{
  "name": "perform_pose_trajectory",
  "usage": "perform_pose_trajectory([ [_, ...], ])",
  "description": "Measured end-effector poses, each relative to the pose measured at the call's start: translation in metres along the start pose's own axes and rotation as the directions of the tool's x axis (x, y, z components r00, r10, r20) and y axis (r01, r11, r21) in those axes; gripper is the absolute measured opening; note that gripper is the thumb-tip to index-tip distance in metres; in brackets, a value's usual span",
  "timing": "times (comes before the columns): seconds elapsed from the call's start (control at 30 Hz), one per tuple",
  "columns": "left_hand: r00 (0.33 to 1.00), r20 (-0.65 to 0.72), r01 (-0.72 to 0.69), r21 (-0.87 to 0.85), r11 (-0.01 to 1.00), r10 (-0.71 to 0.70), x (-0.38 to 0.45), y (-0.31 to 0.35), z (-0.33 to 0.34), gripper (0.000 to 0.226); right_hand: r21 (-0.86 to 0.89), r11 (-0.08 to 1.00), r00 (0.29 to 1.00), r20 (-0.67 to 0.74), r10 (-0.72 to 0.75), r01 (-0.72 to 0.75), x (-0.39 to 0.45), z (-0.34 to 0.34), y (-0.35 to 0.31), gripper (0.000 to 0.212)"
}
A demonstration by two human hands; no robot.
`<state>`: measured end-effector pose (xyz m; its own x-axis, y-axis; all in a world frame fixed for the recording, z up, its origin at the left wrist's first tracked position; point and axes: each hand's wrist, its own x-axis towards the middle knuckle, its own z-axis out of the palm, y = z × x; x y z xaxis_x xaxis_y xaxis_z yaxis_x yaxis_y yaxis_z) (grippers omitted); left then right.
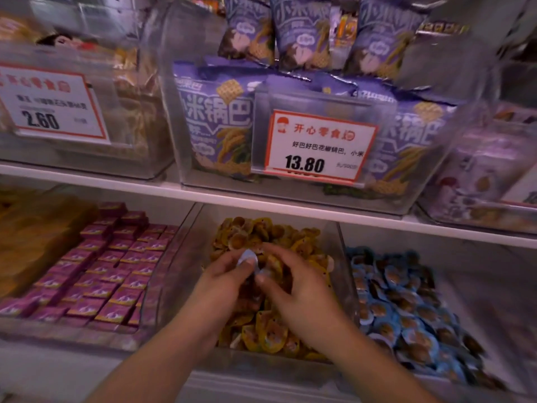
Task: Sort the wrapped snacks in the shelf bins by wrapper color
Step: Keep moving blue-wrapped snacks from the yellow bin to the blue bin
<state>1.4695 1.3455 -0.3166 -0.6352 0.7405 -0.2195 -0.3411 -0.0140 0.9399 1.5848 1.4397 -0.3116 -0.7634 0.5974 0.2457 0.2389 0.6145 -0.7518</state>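
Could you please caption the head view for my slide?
Both hands lift a blue-wrapped snack out of the yellow-wrapper bin.

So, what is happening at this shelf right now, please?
A person is sorting wrapped snacks. Both hands are over the middle bin, which is full of yellow-wrapped snacks. The left hand pinches a blue-wrapped snack, and the right hand is beside it, fingers curled. The bin of blue-wrapped snacks is on the right, so that piece probably belongs there.

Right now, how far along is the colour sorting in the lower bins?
Done: the pink packets sit alone in their bin, and the blue-wrapped snacks fill the right one. In hand: the left hand pinches a blue-wrapped stray over the yellow-wrapped snacks; the right hand digs beside it. Left: move it right, check for more.
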Motion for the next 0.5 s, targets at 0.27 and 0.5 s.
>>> perform_pose_trajectory([
  [0.27,0.988,-0.088,-0.135,-0.087,0.987,0.127,-0.009,0.031,-0.012,0.011,-0.002,0.993,0.992,-0.040,-0.117,0.117,0.000,0.005,-0.015,0.050],
  [0.5,0.999,0.027,-0.026,-0.393,0.919,0.040,-0.035,0.068,-0.060,0.012,0.345,0.908,0.880,0.473,0.050,-0.237,-0.001,0.035,-0.030,0.029],
])
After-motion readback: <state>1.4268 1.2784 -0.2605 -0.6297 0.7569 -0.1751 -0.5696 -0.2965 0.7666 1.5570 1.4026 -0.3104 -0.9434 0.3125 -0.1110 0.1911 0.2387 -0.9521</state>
